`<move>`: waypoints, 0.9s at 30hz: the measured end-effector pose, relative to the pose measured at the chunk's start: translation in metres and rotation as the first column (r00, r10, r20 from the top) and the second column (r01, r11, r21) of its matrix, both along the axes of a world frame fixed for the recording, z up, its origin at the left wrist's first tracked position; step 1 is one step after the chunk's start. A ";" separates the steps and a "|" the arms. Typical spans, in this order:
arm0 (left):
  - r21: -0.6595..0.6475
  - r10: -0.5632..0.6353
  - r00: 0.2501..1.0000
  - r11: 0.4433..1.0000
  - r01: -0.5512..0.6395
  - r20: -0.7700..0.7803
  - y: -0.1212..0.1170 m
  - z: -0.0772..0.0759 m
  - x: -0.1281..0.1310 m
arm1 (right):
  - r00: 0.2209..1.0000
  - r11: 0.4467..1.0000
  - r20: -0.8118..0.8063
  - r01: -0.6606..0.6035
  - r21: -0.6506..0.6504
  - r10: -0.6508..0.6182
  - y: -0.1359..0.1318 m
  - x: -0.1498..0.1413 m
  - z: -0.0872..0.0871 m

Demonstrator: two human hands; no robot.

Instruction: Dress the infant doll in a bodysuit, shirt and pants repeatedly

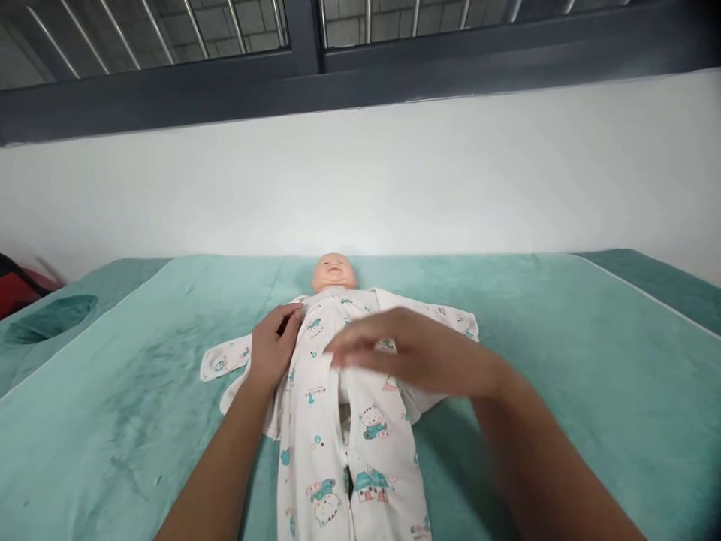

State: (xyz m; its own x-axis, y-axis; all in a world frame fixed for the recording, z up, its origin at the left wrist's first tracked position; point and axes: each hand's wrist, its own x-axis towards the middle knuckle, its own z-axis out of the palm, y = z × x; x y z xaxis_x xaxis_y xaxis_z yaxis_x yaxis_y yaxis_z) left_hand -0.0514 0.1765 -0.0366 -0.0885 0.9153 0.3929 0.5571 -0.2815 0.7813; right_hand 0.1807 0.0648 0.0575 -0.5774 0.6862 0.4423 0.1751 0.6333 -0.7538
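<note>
A pale plastic baby doll (333, 272) lies on its back on a mint-green, velvety padded surface (563, 376). A white cloth romper (314, 424) printed with teal and pink cartoon figures covers its body. Taking the middle of the romper as the centre of a clock, the doll's head is at 12 and the legs run down to 6, past the lower edge of the view. One white printed sleeve (217, 362) reaches out to 9 o'clock, another long sleeve (459, 319) to 2. The front parts in a narrow slit just below the middle.

The left hand (275, 338) rests at 10 o'clock, on the romper's edge beside the doll's chest. Its thumb stands apart from the fingers; whether they pinch any cloth I cannot tell. The right hand (402, 349) comes in from 3 o'clock over the middle of the romper, fingers close together and bent, thumb beneath them (motion blurs the tips, so contact or a pinch is impossible to judge).

Far out at 9 o'clock, a dark oval hollow (53, 317) is set in the surface, with a red-and-black object (16, 289) beyond it. At 12 stand a plain white wall (360, 180) and a dark grey window frame (225, 94).
</note>
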 end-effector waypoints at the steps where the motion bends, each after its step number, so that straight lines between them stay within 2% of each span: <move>1: 0.002 -0.023 0.999 1.000 0.023 -0.026 0.000 0.001 0.000 | 0.998 0.999 0.059 -0.007 -0.036 0.009 0.026 0.001 0.003; 2: 0.000 -0.039 0.998 0.999 0.039 -0.045 0.000 0.002 0.000 | 0.985 0.988 0.112 0.139 -0.069 -0.130 0.049 0.001 0.000; 3: -0.011 -0.046 0.997 0.999 0.046 -0.060 0.000 0.003 0.000 | 0.944 0.949 0.136 0.311 -0.060 -0.301 0.069 0.001 -0.007; 4: -0.034 -0.047 0.996 0.998 0.045 -0.073 0.001 0.004 0.000 | 0.898 0.905 0.155 0.423 -0.038 -0.413 0.084 0.001 -0.016; 6: -0.109 -0.056 0.994 0.993 0.045 -0.098 0.001 0.007 -0.003 | 0.850 0.859 0.154 0.512 -0.010 -0.505 0.102 0.003 -0.039; 8: -0.211 -0.098 0.988 0.975 0.071 -0.122 -0.001 0.011 -0.007 | 0.845 0.853 0.140 0.521 -0.003 -0.516 0.110 0.008 -0.057; 11: -0.361 -0.225 0.971 0.915 0.179 -0.087 -0.004 0.018 -0.013 | 0.872 0.875 0.124 0.482 -0.052 -0.473 0.114 0.019 -0.067; 14: -0.429 -0.324 0.946 0.852 0.301 0.020 -0.007 0.023 -0.018 | 0.902 0.891 0.145 0.427 -0.154 -0.407 0.117 0.026 -0.066; 17: -0.438 -0.354 0.932 0.827 0.352 0.080 -0.009 0.027 -0.020 | 0.889 0.863 0.191 0.452 -0.225 -0.416 0.119 0.028 -0.064; 20: -0.473 -0.368 0.924 0.798 0.373 0.109 -0.011 0.031 -0.021 | 0.878 0.843 0.215 0.474 -0.254 -0.428 0.118 0.030 -0.063; 23: -0.507 -0.411 0.901 0.752 0.421 0.139 -0.013 0.033 -0.023 | 0.900 0.873 0.232 0.421 -0.246 -0.368 0.117 0.033 -0.061; 25: -0.484 -0.435 0.892 0.759 0.435 0.120 -0.012 0.033 -0.025 | 0.914 0.895 0.234 0.383 -0.230 -0.331 0.117 0.034 -0.061; 27: -0.420 -0.423 0.906 0.817 0.396 0.032 -0.011 0.029 -0.025 | 0.917 0.902 0.214 0.378 -0.209 -0.336 0.118 0.034 -0.062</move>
